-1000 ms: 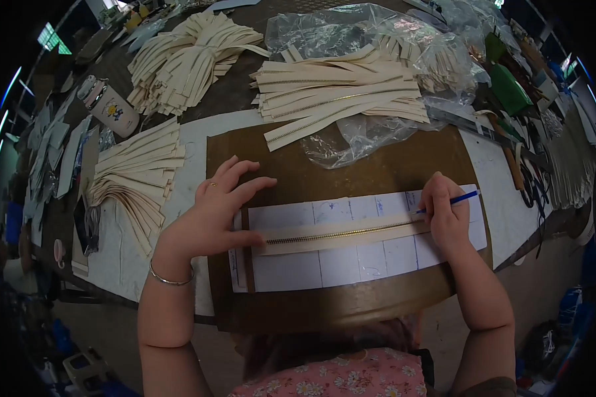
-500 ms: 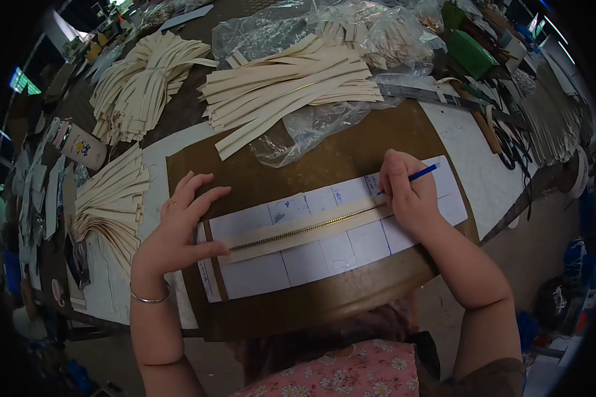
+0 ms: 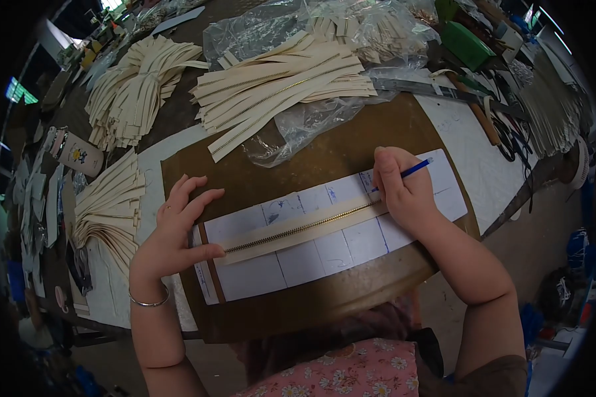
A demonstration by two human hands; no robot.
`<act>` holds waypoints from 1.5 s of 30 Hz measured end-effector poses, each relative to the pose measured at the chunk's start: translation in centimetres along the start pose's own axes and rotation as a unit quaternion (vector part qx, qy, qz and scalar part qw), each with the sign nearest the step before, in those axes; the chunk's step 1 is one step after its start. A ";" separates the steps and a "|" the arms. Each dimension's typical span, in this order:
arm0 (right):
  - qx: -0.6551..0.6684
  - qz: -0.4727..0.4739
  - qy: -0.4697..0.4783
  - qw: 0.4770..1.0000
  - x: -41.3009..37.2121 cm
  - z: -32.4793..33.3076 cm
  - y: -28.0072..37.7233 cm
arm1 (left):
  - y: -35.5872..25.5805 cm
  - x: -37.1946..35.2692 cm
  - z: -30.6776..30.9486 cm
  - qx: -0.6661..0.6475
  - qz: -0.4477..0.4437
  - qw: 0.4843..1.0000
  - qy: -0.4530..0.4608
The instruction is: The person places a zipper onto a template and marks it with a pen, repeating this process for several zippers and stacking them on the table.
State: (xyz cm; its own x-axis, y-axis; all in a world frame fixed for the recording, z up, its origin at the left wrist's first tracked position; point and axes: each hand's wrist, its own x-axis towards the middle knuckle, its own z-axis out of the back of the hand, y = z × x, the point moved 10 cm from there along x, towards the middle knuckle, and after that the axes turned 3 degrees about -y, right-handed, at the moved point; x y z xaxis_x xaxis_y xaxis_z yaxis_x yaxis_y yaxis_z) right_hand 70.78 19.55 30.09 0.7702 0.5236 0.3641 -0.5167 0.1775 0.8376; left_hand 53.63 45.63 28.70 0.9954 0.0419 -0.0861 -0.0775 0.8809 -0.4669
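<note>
A cream zipper strip with metal teeth (image 3: pixel 298 231) lies slantwise across a white sheet with blue and dark lines (image 3: pixel 311 257), on a brown board (image 3: pixel 324 155). My left hand (image 3: pixel 179 231) has its fingers spread, the thumb tip on the strip's left end and the other fingers above the board. My right hand (image 3: pixel 404 192) is closed round a blue pen (image 3: pixel 417 167), its lower end near the strip's right part. The pen's point is partly hidden by the fingers.
Heaps of cream zipper strips (image 3: pixel 278 86) lie beyond the board and at the left (image 3: pixel 112 205). Clear plastic bags (image 3: pixel 298 129) lie behind. A pink bottle (image 3: pixel 79 152) is at the left; a metal ruler (image 3: pixel 444 92), a green box (image 3: pixel 469 45) and scissors (image 3: pixel 506 142) are at the right.
The whole view has shifted slightly, with the board and heaps a little further left. Both hands keep nearly the same pose, the left thumb on the strip and the right hand round the pen.
</note>
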 end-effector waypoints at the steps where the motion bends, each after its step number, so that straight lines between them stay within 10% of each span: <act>1: 0.000 -0.001 0.000 1.000 0.0 0.0 0.0 | 0.1 0.0 0.0 0.003 0.003 1.000 0.002; 37: 0.031 -0.004 0.103 0.994 -0.8 -1.5 -0.3 | 0.2 -0.1 -0.1 -0.007 -0.006 1.000 -0.008; 45: -0.015 0.171 0.043 0.984 -0.3 0.0 3.1 | -0.4 0.0 0.3 0.006 -0.004 1.000 -0.002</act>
State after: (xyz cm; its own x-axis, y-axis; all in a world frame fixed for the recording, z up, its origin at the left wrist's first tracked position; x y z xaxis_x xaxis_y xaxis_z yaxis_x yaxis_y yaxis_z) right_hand 68.90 19.91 32.60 0.5156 0.6256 0.5855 -0.7518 0.0027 0.6593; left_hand 53.72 45.46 29.10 0.9962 0.0378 -0.0789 -0.0699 0.8865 -0.4574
